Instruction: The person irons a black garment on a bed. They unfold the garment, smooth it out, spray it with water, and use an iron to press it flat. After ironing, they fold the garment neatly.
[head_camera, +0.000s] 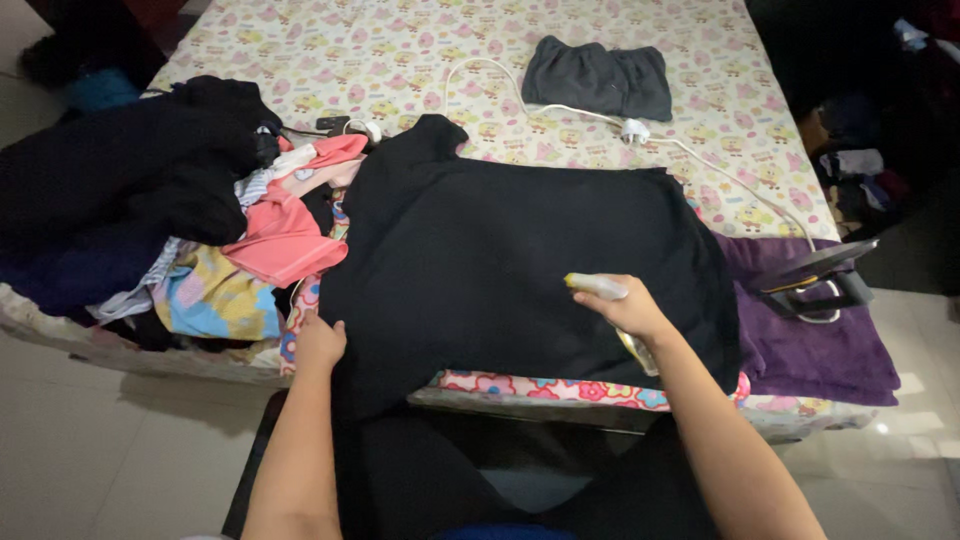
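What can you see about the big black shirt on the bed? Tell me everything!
The black shirt is a large, plain, soft-looking cloth garment spread flat across the bed, with one sleeve pointing up toward the far side. Its near edge hangs over the bed's side. The left hand presses its left edge, and the right hand, holding a pale spray bottle, is above its right part. It overlaps a purple towel.
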